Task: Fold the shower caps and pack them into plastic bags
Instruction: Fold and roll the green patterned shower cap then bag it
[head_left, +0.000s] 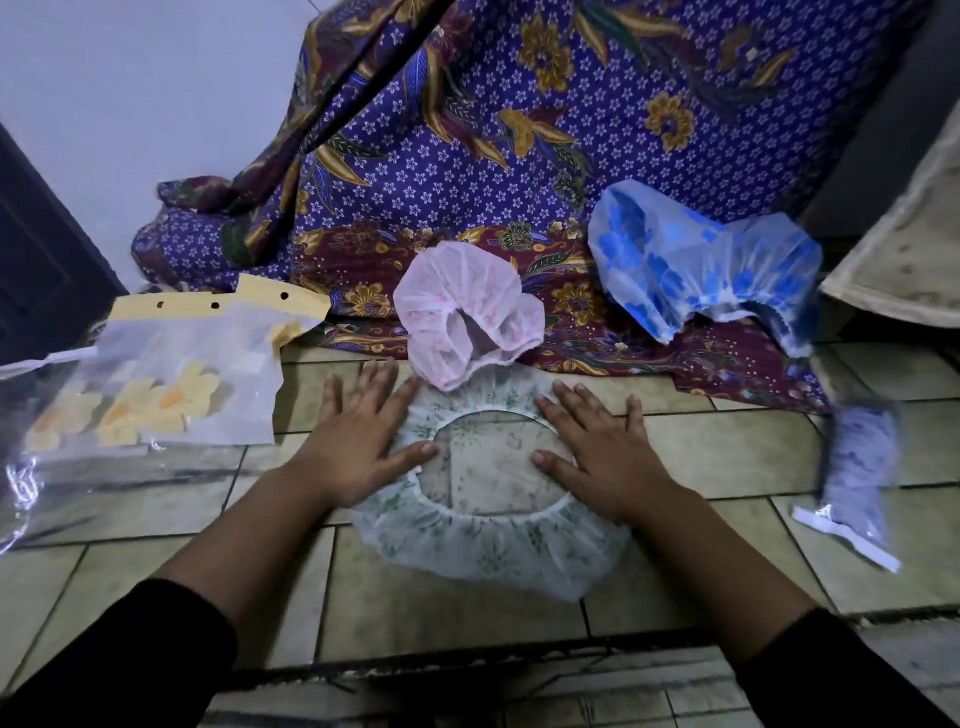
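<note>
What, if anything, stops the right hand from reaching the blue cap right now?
Probably nothing, so likely yes. The right hand lies flat on the green cap, holding nothing; the blue cap sits further off on the patterned cloth, with only open floor and cloth between them.

Both flat hands, left (358, 447) and right (605, 457), on green-print shower cap (488, 545).

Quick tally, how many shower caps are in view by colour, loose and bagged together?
Green-print cap, loose: 1
Pink cap, loose: 1
Blue cap, loose: 1
Yellow-flowered cap, bagged: 1
Purple cap, bagged: 1
Total: 5
</note>
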